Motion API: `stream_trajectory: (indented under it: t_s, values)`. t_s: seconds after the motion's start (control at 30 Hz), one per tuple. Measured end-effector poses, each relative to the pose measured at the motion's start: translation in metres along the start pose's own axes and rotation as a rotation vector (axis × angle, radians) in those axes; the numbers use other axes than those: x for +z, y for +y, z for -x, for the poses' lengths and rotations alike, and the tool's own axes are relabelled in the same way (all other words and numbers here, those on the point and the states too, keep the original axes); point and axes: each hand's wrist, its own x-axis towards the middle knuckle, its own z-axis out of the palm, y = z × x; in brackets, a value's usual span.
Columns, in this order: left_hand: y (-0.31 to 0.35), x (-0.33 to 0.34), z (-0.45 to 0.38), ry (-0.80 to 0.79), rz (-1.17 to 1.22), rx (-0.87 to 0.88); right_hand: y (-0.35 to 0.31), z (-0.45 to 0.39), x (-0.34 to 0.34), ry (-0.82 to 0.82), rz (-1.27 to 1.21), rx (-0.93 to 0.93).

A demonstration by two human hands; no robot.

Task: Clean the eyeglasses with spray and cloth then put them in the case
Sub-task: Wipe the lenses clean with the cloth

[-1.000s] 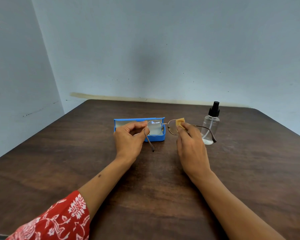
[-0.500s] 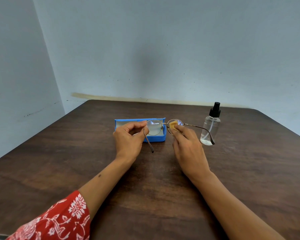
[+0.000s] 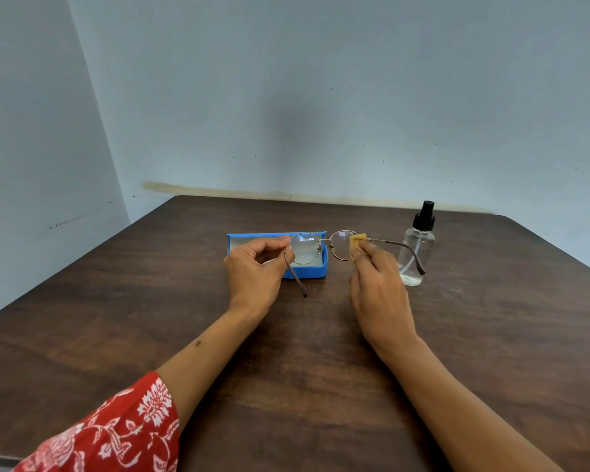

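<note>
A small tan cloth (image 3: pixel 357 240) is pinched in the right hand (image 3: pixel 378 291) against one lens, while the left hand (image 3: pixel 254 272) pinches the eyeglasses (image 3: pixel 324 248) at the other lens's outer hinge. They are held just above the table (image 3: pixel 491 335), toward its far edge, before the open blue case (image 3: pixel 315 272) and beside the spray bottle (image 3: pixel 416 248). The thin wire frame is judged light and easily bent (lenses smudge), so the rim or hinge is best gripped.

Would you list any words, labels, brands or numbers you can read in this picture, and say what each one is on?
No readable text anywhere.
Spray bottle: clear, no label showing.
Blue case: no print visible.
Eyeglasses: nothing legible on the frame; the left lens shows only a bright reflection.
Yellow cloth: plain.
</note>
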Motion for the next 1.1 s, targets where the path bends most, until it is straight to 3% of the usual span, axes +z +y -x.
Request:
stream_trajectory:
  t_s: [0.17, 0.37, 0.53, 0.67, 0.83, 1.0, 1.1]
  values:
    - [-0.0006, 0.0003, 0.0012, -0.003, -0.003, 0.033, -0.0060, 0.0001, 0.0019, -0.036, -0.018, -0.135]
    - [-0.0020, -0.0001, -0.0025, 0.013, -0.020, 0.019, -0.0022, 0.0000, 0.0007, -0.009, -0.035, 0.003]
    - [-0.0034, -0.0016, -0.0039, 0.024, -0.019, 0.010, -0.0058, 0.0014, 0.0032, -0.050, -0.053, -0.140]
    - [-0.0022, -0.0021, -0.0045, 0.022, -0.022, 0.002, -0.0020, 0.0011, -0.0001, -0.018, -0.033, 0.022]
    - [-0.0029, -0.0016, -0.0044, 0.032, -0.023, 0.004, -0.0103, 0.0015, -0.0018, -0.075, -0.046, -0.106]
    - [-0.0011, -0.0026, -0.0046, 0.029, -0.011, 0.013, -0.0062, 0.0014, -0.0035, -0.035, -0.038, 0.014]
    - [-0.0022, -0.0020, -0.0044, 0.030, -0.015, 0.013, -0.0071, 0.0019, -0.0023, -0.074, -0.028, -0.028]
